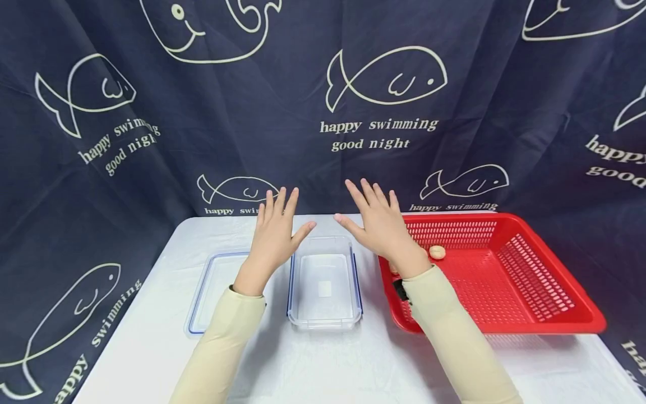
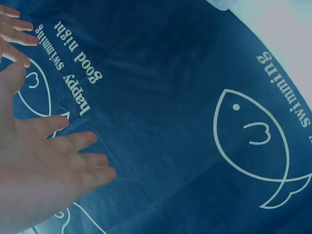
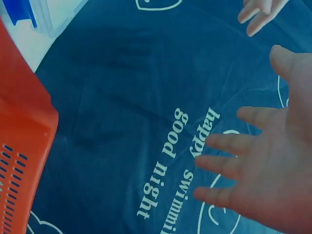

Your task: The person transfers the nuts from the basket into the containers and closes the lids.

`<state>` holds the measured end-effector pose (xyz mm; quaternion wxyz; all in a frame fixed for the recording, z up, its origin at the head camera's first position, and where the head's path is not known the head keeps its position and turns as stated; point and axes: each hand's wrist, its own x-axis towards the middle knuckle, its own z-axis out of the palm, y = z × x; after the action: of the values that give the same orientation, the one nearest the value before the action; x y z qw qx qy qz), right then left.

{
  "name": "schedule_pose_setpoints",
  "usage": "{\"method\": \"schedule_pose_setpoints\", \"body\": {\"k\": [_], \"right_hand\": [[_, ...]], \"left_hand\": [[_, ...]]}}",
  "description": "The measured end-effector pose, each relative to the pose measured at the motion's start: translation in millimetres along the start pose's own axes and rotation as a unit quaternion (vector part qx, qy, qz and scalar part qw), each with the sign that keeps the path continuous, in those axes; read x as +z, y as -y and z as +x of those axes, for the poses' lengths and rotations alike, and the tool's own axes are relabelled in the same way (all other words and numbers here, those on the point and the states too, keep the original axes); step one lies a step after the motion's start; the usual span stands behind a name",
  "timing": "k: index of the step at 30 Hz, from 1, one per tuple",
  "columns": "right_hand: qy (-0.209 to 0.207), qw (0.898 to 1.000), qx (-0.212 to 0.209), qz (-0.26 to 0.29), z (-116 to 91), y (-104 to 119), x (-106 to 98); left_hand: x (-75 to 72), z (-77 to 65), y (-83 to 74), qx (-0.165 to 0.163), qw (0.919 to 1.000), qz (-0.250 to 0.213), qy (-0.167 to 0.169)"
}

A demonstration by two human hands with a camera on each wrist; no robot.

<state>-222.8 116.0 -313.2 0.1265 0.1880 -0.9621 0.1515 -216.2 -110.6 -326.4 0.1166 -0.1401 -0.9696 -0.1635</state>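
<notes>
My left hand (image 1: 275, 238) is raised with straight, spread fingers and holds nothing. It is nearest to a clear plastic food container (image 1: 324, 286) with a blue edge, which stands open-topped on the table, and to the blue-rimmed lid (image 1: 222, 292) at its left. Also raised with its fingers spread, my right hand (image 1: 381, 227) overlaps the left part of a red plastic basket (image 1: 550, 269) in the head view. Inside that basket lies a small round tan piece (image 1: 437, 252), and more tan bits show partly behind my right wrist. Both palms appear bare in the wrist views.
A white-covered table (image 1: 313, 365) bears the container, lid and basket. Behind it hangs a dark blue curtain (image 1: 303, 151) with white fish outlines and lettering. The basket's right end reaches close to the table's right edge.
</notes>
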Motion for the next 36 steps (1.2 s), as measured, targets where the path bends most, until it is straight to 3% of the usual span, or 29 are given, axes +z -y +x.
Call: {"method": "schedule_pose_setpoints", "body": {"k": [8,14,22,29,36], "right_hand": [[-0.021,0.997,-0.037,0.061,4,-19,-11],[-0.015,0.992,-0.043,0.118,6,-39,-17],[-0.021,0.984,-0.035,0.171,5,-69,-17],[-0.058,0.973,-0.039,0.218,1,-95,-16],[-0.070,0.958,0.001,0.277,-6,-122,-17]], "left_hand": [[5.8,-5.4,8.7,0.026,0.9953,-0.081,-0.046],[9.8,-9.8,14.6,0.025,0.9844,-0.164,-0.060],[19.4,-15.3,22.9,0.016,0.9702,-0.229,-0.076],[30.0,-20.4,26.9,0.000,0.9438,-0.317,-0.094],[44.3,-25.4,34.7,-0.052,0.9196,-0.380,-0.085]]}}
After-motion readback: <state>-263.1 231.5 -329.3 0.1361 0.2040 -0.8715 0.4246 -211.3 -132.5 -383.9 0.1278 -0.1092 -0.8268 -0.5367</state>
